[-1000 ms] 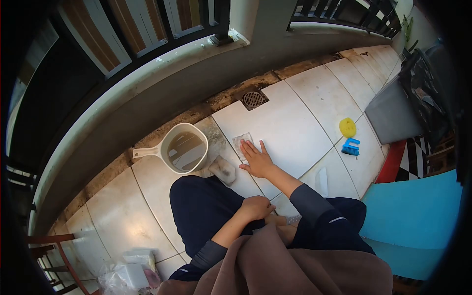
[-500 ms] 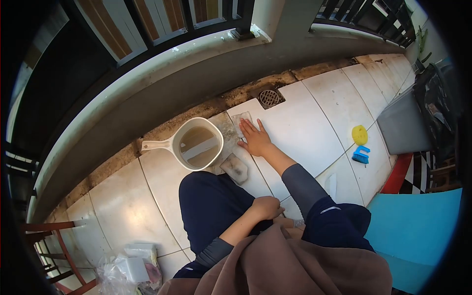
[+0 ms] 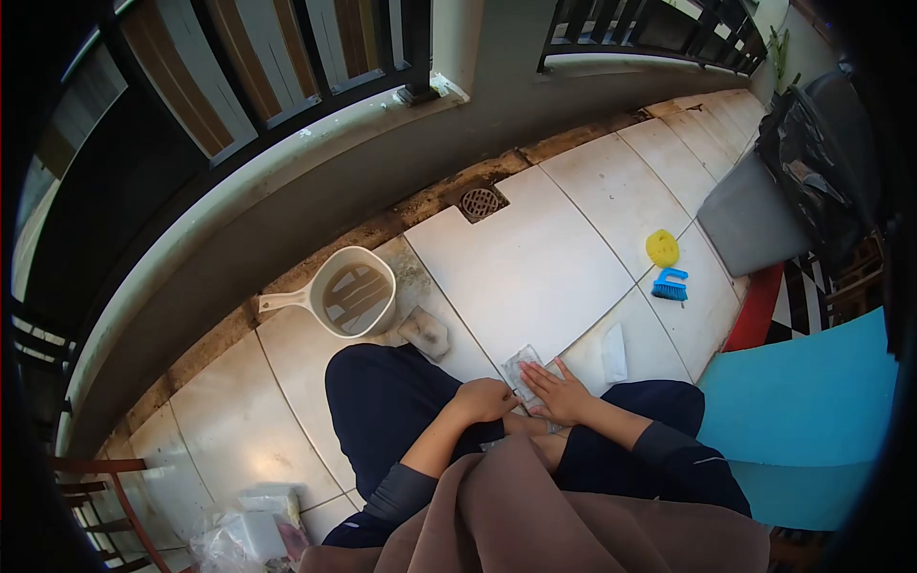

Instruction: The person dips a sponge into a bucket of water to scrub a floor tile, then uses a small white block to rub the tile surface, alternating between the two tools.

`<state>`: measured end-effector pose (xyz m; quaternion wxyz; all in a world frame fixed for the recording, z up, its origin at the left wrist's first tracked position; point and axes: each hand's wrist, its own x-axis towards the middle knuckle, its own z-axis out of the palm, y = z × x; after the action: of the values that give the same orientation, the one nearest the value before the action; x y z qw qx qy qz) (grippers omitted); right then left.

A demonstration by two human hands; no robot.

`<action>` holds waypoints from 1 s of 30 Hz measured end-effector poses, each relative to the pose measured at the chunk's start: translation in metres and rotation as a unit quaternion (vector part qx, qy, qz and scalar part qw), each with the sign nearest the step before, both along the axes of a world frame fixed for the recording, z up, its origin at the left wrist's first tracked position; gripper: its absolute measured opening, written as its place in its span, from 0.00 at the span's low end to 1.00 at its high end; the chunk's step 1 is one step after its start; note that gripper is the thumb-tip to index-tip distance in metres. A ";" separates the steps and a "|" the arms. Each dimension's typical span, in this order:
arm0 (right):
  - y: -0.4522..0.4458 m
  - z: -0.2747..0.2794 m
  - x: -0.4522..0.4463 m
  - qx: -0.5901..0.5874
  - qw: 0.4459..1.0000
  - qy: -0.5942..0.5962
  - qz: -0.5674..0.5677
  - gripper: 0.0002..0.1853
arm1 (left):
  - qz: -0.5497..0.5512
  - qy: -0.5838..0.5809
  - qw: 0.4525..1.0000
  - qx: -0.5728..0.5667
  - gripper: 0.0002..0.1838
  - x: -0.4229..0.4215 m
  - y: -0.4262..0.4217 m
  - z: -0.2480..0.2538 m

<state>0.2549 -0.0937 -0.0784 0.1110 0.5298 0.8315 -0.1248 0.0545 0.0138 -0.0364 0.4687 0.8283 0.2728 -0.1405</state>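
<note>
My right hand lies flat with fingers stretched out, pressing a folded, dirt-stained white wipe against the floor tiles close to my legs. Beside it, my left hand is closed and rests against my bent leg; its fingers curl under, so whatever might be inside is hidden. Beyond my left knee stands a white dipper holding murky water, its handle towards the wall. A second soiled wipe sits on the tiles between the dipper and my hands. To the right, another white wipe or packet lies flat.
A floor drain lies by the low wall. Right of centre are a yellow sponge and a blue brush, near a grey bin. A blue surface borders my right side; plastic packaging lies lower left.
My right hand has drawn the wipe from near the drain back across the tiles towards my legs. My left hand stays closed by my leg. The view has shifted slightly.
</note>
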 end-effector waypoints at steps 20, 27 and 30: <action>0.296 -0.027 -0.083 0.008 0.986 -0.043 -0.164 0.39 | -0.018 0.054 0.998 -0.006 0.22 0.010 0.002 0.001; 0.295 -0.029 -0.075 0.018 0.981 -0.018 -0.194 0.40 | -0.014 0.060 0.997 -0.035 0.21 0.008 0.009 0.007; 0.254 -0.028 -0.058 0.027 0.981 -0.011 -0.194 0.41 | -0.013 0.055 0.998 -0.020 0.22 0.008 0.005 -0.001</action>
<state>0.1966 0.1606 -0.1064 0.0797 0.6849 0.7150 -0.1155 0.0626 0.0189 -0.0371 0.4679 0.8130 0.2847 -0.1978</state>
